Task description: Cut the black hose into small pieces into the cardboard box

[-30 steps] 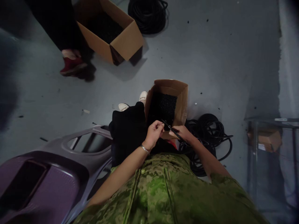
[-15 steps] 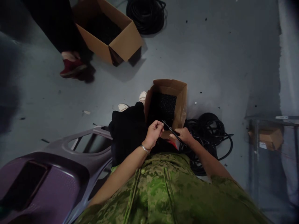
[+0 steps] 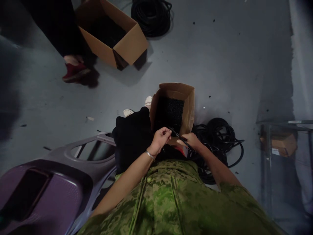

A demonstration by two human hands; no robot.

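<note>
My right hand is closed round a dark, slim tool, whose thin tip points up and left toward my other hand. My left hand is closed in a pinch beside that tip; what its fingers hold is too small to make out. Both hands are over the near edge of an open cardboard box holding many small black pieces. Loops of black tubing lie on the floor right of the box.
A purple and grey chair with a dark phone-like object stands at the left. Farther off are a larger cardboard box, a black coil and a person's red shoe. A rack with a small box is at the right.
The whole view has shifted very slightly. Both hands keep nearly the same pose, and the tool's tip remains near my left fingers.
</note>
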